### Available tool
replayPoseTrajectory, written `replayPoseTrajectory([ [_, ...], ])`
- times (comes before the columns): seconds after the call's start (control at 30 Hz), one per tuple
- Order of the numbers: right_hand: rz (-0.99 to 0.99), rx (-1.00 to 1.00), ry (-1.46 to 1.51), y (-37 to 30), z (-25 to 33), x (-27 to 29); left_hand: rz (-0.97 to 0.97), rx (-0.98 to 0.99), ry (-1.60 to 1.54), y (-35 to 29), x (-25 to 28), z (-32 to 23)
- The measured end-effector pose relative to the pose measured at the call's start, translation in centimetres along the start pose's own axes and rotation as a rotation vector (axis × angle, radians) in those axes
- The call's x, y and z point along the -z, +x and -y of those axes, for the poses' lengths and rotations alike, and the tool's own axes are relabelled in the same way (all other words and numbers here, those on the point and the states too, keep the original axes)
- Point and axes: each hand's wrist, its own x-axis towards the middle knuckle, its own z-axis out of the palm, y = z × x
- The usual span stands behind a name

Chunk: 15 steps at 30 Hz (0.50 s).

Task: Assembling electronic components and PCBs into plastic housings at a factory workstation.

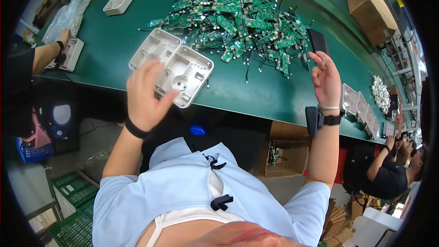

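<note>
Two white plastic housings point(200, 60) with inner compartments lie side by side, tilted, near the front edge of the green table. Over their near side is my left hand point(145, 92), slightly blurred, thumb apart from the fingers. It covers part of the left housing; whether it touches is unclear. My right hand point(327, 80) is raised at the right end of a large heap of green circuit boards point(238, 18) with black wires. Its fingers are curled together, and a small blurred dark piece shows by the fingertips. I cannot make out what it is.
A black flat block point(318, 42) lies behind my right hand. Another white housing point(120, 1) sits at the far left. A co-worker's arm point(48, 56) reaches over a housing at left. Several housings point(361, 107) and small white parts point(380, 93) line the right side.
</note>
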Motion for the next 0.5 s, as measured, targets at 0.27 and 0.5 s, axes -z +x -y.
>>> replayPoseTrajectory([
  [0.27,0.024,-0.156,0.270,-3.5,-2.5,1.0,0.188,-0.144,0.207,-2.1,-1.1,-2.5],
  [0.5,0.245,-0.388,0.934,-6.3,-4.6,-0.6,0.254,-0.293,-0.057,-1.2,-1.3,-3.2],
])
